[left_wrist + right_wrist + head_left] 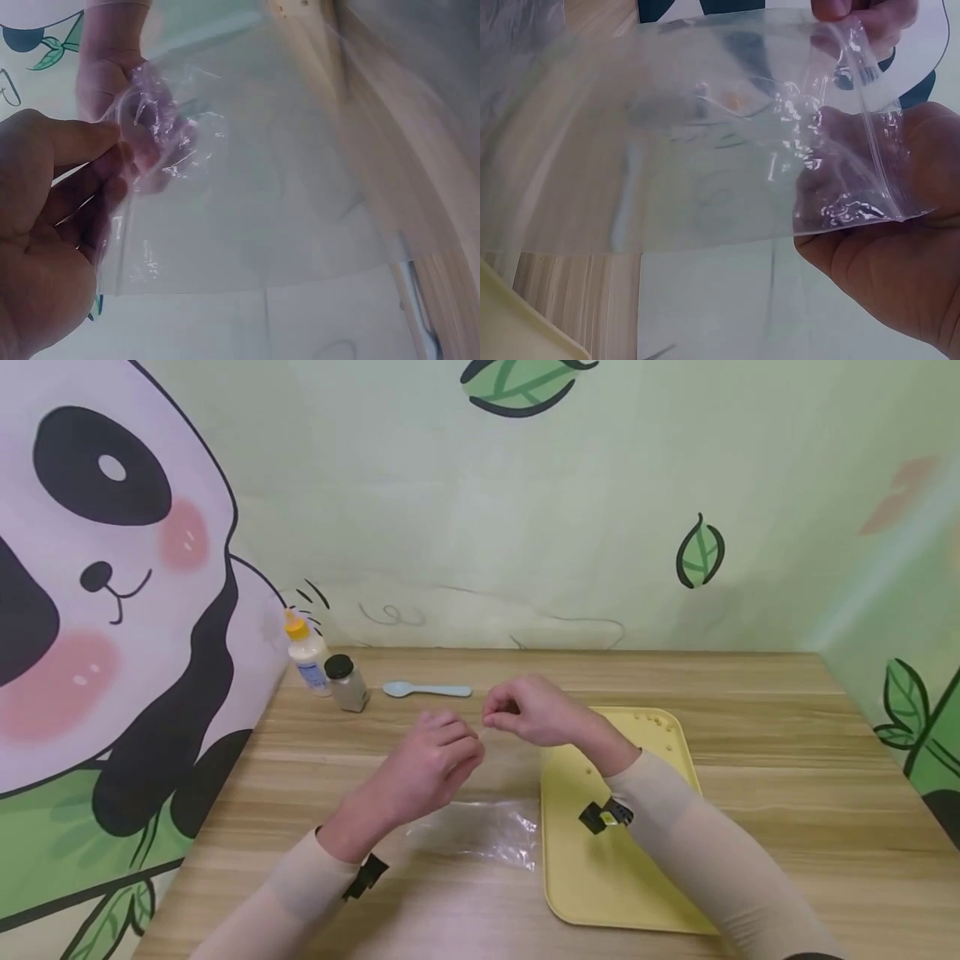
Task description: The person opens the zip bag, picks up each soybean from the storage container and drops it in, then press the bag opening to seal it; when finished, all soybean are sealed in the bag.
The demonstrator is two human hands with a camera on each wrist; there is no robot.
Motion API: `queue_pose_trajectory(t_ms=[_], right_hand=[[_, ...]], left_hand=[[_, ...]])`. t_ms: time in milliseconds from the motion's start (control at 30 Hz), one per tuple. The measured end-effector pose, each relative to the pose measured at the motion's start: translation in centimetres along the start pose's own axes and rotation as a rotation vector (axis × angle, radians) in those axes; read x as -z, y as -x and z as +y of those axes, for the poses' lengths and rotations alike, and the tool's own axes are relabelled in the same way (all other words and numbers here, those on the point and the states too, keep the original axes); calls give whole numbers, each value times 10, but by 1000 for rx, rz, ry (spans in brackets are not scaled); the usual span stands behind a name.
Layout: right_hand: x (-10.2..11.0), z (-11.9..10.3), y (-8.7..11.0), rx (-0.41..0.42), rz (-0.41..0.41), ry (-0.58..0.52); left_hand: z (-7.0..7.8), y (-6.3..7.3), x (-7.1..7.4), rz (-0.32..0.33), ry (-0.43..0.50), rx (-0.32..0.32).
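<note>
Panda (120,552): we see it painted large on the wall (390,510) at the far left, pink-cheeked.
Bottle (309,662): white with a blue label and a yellow cap (297,627), it stands upright near the back of the wooden table (810,777).
Jar (349,689): small, under a black lid (339,666), it stands just in front of the bottle and to its right (we cannot make out what is inside).
Spoon (427,690): pale blue, it lies flat with its bowl toward the jar.
Left hand (435,764): raised over the table, it pinches one side of the clear bag (225,202) between thumb and fingers, by a ridged seal strip.
Bag: we find it held up off the table between the left hand and the right hand (536,712), wrinkled and glinting near the strip.
Film (517,835): shiny and clear, it shows below the hands; we cannot tell whether it belongs to the same bag.
Right hand: near the left but apart from it, it pinches the bag's other side.
Tray (585,868): yellow and rectangular, it lies partly beneath the right sleeve (720,852).
Bits (658,721): small and round, most sit in the tray's far right corner.
Leaf (701,553): green, painted on the wall beyond the tray.
</note>
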State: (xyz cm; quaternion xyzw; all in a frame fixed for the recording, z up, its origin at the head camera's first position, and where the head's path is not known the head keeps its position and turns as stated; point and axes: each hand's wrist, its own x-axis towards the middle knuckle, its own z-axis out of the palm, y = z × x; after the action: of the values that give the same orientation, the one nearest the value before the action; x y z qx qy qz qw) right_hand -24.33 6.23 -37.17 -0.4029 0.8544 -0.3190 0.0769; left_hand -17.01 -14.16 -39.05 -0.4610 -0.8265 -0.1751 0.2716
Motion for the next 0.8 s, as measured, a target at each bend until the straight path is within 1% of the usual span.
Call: queue_pose_trajectory(t_ms=[133,200,300,433,633,700,800], right_hand=[[-1,1,0,7,18,31],[-1,1,-1,-1,25,40],[0,0,-2,-17,35,49],[1,-1,-3,-37,54,61],[1,1,-3,-81,74,73],[0,1,-3,-97,73,72],[-2,3,-4,-111,74,68]], left_hand=[[8,-1,4,-54,-13,-7],[11,0,5,-66,-11,-15],[16,0,7,-64,-10,-38],[23,0,10,-70,-18,-78],[36,0,14,-121,-64,-136],[39,1,15,-130,-65,-152],[44,3,16,-130,-71,-199]])
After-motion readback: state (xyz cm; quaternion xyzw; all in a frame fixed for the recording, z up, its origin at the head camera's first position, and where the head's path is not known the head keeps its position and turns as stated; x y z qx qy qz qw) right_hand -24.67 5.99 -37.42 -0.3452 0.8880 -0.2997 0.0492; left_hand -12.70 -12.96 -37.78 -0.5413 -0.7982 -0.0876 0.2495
